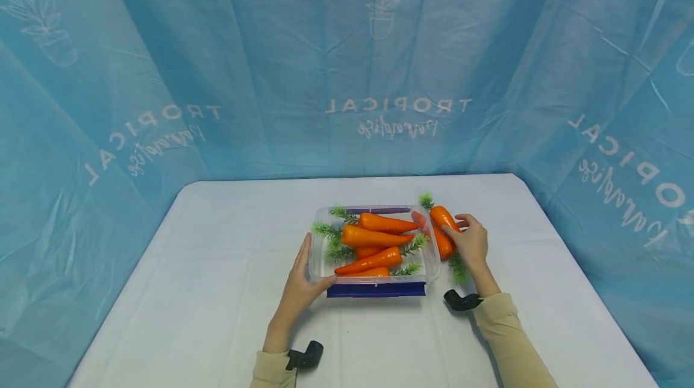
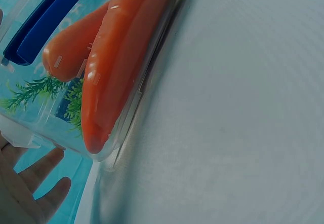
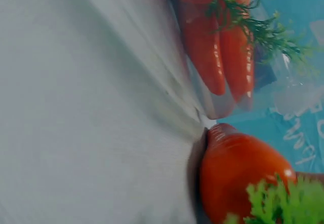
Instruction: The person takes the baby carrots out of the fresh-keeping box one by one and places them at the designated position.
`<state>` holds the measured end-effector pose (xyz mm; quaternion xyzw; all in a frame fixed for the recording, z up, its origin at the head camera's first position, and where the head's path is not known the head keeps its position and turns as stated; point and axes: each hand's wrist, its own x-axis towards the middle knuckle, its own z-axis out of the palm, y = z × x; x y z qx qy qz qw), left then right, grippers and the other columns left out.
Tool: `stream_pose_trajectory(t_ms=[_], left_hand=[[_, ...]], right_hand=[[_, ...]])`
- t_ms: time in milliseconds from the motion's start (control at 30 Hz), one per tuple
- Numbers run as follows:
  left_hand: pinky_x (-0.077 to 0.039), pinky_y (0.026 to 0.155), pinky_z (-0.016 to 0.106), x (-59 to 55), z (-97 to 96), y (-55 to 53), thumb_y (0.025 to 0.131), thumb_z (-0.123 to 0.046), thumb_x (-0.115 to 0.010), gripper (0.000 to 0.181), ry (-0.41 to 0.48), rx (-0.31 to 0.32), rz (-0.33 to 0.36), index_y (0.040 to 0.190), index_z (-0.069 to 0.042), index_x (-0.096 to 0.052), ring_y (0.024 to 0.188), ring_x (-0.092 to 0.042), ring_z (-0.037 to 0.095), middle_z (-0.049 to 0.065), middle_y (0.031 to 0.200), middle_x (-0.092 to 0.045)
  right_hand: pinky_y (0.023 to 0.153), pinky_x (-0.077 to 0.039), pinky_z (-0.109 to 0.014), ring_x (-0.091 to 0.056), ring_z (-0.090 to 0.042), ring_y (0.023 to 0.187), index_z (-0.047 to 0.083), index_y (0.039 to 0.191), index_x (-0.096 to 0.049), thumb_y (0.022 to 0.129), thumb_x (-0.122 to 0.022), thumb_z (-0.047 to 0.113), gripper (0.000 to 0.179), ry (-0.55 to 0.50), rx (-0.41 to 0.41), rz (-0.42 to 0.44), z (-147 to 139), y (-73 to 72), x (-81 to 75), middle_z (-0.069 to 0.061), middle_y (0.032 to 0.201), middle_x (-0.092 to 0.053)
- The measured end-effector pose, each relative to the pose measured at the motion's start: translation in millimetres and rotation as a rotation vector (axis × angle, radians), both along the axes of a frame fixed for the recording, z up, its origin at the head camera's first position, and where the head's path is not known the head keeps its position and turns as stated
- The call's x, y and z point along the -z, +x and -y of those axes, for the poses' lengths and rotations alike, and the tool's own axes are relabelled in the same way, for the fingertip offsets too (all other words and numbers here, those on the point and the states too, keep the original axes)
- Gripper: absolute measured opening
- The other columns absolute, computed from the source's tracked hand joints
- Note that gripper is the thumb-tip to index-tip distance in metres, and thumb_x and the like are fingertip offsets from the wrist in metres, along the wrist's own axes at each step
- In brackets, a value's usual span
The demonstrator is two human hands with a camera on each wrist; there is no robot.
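A clear plastic container (image 1: 431, 267) holds several orange carrots (image 1: 376, 236) with feathery green tops. My left hand (image 1: 297, 285) rests against its front-left corner, thumb at the front rim and fingers along the left wall. Those fingers (image 2: 46, 171) look straight and spread in the left wrist view. On the right, outside the container, two more carrots lie against its wall. My right hand (image 1: 470, 240) pinches the upper carrot (image 1: 444, 217) between thumb and fingertips. The lower carrot (image 1: 446, 246) partly hides under that hand. In the right wrist view a thick carrot end (image 3: 238, 171) shows up close.
A dark blue latch (image 1: 376, 290) hangs down along the container's front, and another latch (image 1: 379, 211) shows at the back. White cloth (image 1: 217, 291) covers the table. Blue printed curtains (image 1: 271, 62) rise behind it and on both sides.
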<state>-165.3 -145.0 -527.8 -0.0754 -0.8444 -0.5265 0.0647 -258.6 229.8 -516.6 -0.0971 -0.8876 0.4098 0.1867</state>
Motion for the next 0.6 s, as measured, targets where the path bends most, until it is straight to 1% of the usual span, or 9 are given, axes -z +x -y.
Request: stream_pose_trajectory(t_ms=[100, 200, 400, 600], left_hand=[[-0.020, 0.114, 0.063, 0.3, -0.2, -0.3, 0.076, -0.036, -0.077, 0.104, -0.003, -0.001, 0.003, 0.155, -0.026, -0.009, 0.148, -0.014, 0.033, 0.002, 0.162, -0.011], [-0.020, 0.114, 0.063, 0.0, -0.5, -0.7, 0.076, -0.036, -0.077, 0.104, -0.005, -0.002, 0.003, 0.155, -0.024, -0.009, 0.148, -0.014, 0.033, 0.003, 0.162, -0.011], [-0.020, 0.113, 0.063, -0.7, -0.6, 0.2, 0.076, -0.036, -0.076, 0.104, -0.004, -0.003, 0.015, 0.155, -0.027, -0.009, 0.148, -0.014, 0.034, 0.004, 0.162, -0.011], [-0.021, 0.114, 0.061, -0.7, -0.7, -0.2, 0.076, -0.036, -0.076, 0.104, -0.012, -0.009, 0.007, 0.155, -0.025, -0.010, 0.148, -0.015, 0.033, 0.005, 0.162, -0.012]], right_hand=[[0.055, -0.047, -0.023, -0.062, -0.032, 0.075, -0.002, 0.109, -0.065, 0.079, -0.077, 0.025, 0.043, -0.006, -0.008, 0.030, 2.1, -0.3, 2.1, -0.024, 0.093, -0.068], [0.054, -0.047, -0.022, -0.062, -0.031, 0.076, -0.003, 0.110, -0.064, 0.079, -0.077, 0.025, 0.044, -0.017, -0.021, 0.050, 4.1, 0.2, 2.9, -0.024, 0.093, -0.067], [0.054, -0.048, -0.024, -0.064, -0.032, 0.076, -0.003, 0.112, -0.063, 0.080, -0.076, 0.026, 0.044, 0.004, -0.041, 0.089, 5.5, 1.4, 3.2, -0.024, 0.094, -0.067], [0.054, -0.046, -0.026, -0.064, -0.032, 0.076, -0.003, 0.110, -0.064, 0.079, -0.076, 0.024, 0.043, 0.027, -0.048, 0.106, 4.7, 0.6, 5.3, -0.023, 0.092, -0.067]])
